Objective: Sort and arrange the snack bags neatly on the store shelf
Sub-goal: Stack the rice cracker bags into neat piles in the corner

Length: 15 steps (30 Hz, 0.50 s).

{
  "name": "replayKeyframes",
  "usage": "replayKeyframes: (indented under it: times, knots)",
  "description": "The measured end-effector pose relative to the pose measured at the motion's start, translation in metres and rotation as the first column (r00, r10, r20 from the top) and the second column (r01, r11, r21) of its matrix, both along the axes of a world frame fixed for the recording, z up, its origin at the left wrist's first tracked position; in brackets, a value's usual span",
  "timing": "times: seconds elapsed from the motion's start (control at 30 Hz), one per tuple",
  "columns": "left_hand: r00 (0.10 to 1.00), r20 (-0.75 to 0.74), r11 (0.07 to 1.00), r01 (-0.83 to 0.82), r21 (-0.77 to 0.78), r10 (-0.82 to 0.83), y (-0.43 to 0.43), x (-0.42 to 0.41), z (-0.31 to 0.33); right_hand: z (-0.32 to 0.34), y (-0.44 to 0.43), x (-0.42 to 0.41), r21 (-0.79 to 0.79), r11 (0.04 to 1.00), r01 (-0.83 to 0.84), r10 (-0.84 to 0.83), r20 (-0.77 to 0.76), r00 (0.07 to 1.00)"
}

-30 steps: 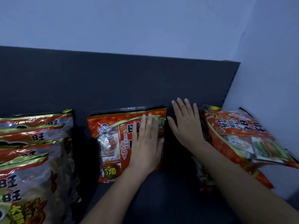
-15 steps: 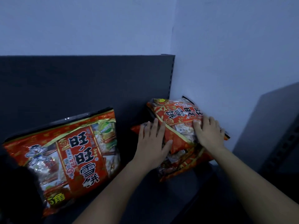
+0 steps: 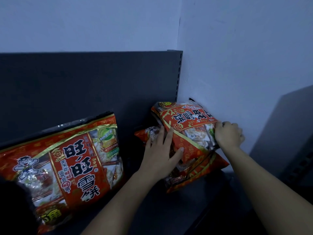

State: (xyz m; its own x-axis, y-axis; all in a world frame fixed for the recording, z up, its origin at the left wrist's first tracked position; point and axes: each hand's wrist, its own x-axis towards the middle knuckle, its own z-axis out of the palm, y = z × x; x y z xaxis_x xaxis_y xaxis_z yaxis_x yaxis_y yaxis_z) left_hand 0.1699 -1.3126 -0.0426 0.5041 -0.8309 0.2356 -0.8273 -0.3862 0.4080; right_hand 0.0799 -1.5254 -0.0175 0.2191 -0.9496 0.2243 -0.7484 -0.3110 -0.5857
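A: Which step?
B: Tidying the shelf (image 3: 203, 206) corner. The left hand (image 3: 162, 150) presses the top bag (image 3: 186, 126), fingers spread; the right hand (image 3: 228, 134) grips its edge (fingers curled).
A: Next?
B: Probably lift it and stand it upright like the left bag (image 3: 76, 158).

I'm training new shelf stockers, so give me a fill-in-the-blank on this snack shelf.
The right hand grips the top bag by its ___ edge.
The left hand lies against that bag's ___ side.
The lone bag leans on the dark ___ panel.
Missing: right; left; back.
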Motion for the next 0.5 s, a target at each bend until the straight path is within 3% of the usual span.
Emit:
replayKeyframes:
  times: [0.2,0.27,0.37,0.5]
  knots:
    - [1.0,0.008,1.0,0.008,0.012,-0.008,0.012,-0.001,-0.001,0.005,-0.011,0.0,0.207,0.978,0.021,-0.04,0.089,0.995]
    - [1.0,0.009,1.0,0.01,0.026,-0.011,0.016,-0.002,0.0,0.008,-0.009,-0.001,0.207,0.978,0.008,-0.036,0.132,0.991]
    - [1.0,0.006,0.998,0.015,0.053,-0.016,0.024,-0.002,0.003,0.015,0.0,-0.001,0.086,0.995,0.046,-0.063,0.212,0.975]
    - [0.999,0.043,0.999,-0.017,-0.043,0.019,0.039,0.002,0.01,0.03,0.02,0.006,-0.262,0.964,0.048,0.05,0.355,0.933]
